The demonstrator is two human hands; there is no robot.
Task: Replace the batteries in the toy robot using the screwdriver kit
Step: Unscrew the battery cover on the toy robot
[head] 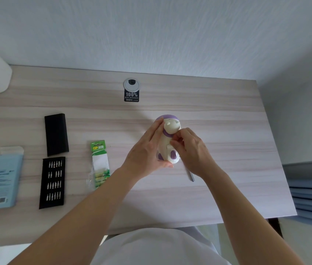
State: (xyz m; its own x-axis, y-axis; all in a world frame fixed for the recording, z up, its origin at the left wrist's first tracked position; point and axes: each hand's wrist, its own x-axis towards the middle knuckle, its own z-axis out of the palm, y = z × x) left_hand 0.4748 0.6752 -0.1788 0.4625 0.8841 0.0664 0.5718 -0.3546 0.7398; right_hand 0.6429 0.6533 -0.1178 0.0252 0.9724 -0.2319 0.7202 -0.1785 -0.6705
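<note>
The white and purple toy robot is held over the middle of the wooden desk. My left hand grips its left side, thumb under its base. My right hand pinches at the robot's right side with curled fingers; what sits between the fingertips is hidden. A grey screwdriver handle lies on the desk under my right wrist. The green battery pack lies left of my left arm. The black bit tray with several bits lies further left.
A black case cover lies above the bit tray. A light blue box sits at the desk's left edge. A round cable grommet with a black tag is at the back. The desk ends at the right near blue slats.
</note>
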